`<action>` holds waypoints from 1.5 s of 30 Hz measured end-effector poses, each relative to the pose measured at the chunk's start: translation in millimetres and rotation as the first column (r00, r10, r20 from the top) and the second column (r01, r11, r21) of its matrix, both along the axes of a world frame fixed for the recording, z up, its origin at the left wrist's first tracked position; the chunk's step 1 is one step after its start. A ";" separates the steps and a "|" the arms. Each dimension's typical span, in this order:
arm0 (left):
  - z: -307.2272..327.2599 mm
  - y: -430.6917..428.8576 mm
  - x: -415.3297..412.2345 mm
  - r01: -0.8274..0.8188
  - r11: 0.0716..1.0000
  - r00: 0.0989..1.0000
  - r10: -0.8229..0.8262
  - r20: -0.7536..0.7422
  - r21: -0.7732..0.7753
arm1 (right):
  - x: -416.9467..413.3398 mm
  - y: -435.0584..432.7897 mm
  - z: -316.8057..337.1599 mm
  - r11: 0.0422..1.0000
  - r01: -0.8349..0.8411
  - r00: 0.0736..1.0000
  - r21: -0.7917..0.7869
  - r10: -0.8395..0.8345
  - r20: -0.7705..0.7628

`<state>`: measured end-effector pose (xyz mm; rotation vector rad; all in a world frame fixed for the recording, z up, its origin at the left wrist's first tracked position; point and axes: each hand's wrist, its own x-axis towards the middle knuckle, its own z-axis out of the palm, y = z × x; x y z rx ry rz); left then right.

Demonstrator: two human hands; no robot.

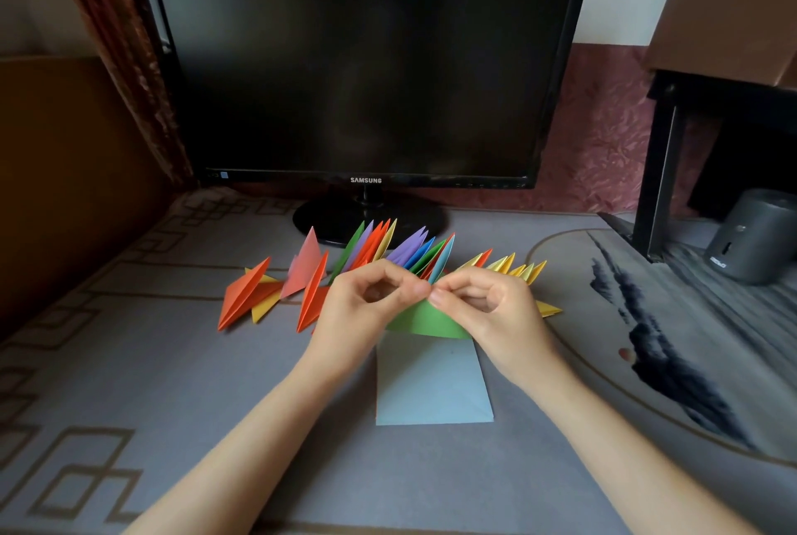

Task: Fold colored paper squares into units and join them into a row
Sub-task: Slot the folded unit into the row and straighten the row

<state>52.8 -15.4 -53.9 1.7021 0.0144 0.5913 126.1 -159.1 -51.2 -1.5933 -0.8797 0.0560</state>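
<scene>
A green paper (pixel 425 321) is held above the table, folded over, its top edge pinched between thumb and forefinger of both hands. My left hand (pixel 366 306) grips the left part, my right hand (pixel 487 310) the right part, fingertips almost meeting. Below them a light blue paper square (pixel 431 388) lies flat on the table. Behind the hands stands a row of joined folded units (pixel 401 252) in green, purple, orange, yellow and blue. Loose orange and pink units (pixel 276 288) lie to its left, yellow ones (pixel 517 269) to its right.
A black monitor (pixel 366 60) on its round stand (pixel 345 217) rises just behind the row. A grey cylindrical device (pixel 752 235) sits at the far right beside a black frame leg (pixel 655 176). A grey patterned cloth (pixel 172 383) covers the table; a curtain (pixel 125 38) hangs left.
</scene>
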 end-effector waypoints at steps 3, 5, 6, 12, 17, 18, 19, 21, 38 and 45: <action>-0.3 -0.5 0.9 -0.057 0.998 0.998 0.057 0.009 -0.021 | -0.7 1.7 0.8 1.000 -0.011 1.000 0.002 0.011 -0.024; 0.6 0.1 0.7 -0.094 0.995 0.995 0.095 0.016 -0.041 | -0.6 2.0 0.2 1.000 -0.020 0.998 -0.008 0.020 -0.053; 0.4 1.3 0.8 -0.121 0.991 0.992 0.123 0.019 -0.053 | -0.5 2.1 -0.2 1.000 -0.023 0.998 -0.017 0.022 -0.066; -2.8 7.6 3.8 -0.223 0.974 0.974 0.224 0.019 -0.040 | 1.0 0.1 -2.1 0.998 -0.026 0.996 -0.054 0.022 -0.081; -1.8 13.2 4.7 -0.280 0.960 0.959 0.280 0.028 -0.019 | -0.3 -0.5 -1.3 0.995 -0.037 0.995 -0.096 0.028 -0.100; -2.4 13.6 4.9 -0.293 0.956 0.955 0.293 0.035 -0.007 | -0.4 0.1 -1.3 0.994 -0.028 0.995 -0.102 0.018 -0.100; -2.4 13.0 4.6 -0.303 0.953 0.952 0.303 0.044 0.010 | -0.4 0.3 -1.6 0.993 -0.018 0.996 -0.113 0.007 -0.093; -1.7 11.0 3.8 -0.315 0.948 0.948 0.313 0.060 0.037 | 0.6 0.5 -3.8 0.989 0.003 0.998 -0.150 -0.012 -0.055; -7.4 13.4 5.9 -0.362 0.927 0.932 0.361 0.027 0.101 | 4.9 -0.1 -9.5 0.937 0.157 0.978 -0.313 -0.103 0.182; 3.8 35.9 1.6 -0.447 0.893 0.890 0.450 0.079 -0.054 | 7.3 -4.0 -10.5 0.946 0.149 0.981 -0.289 -0.105 0.164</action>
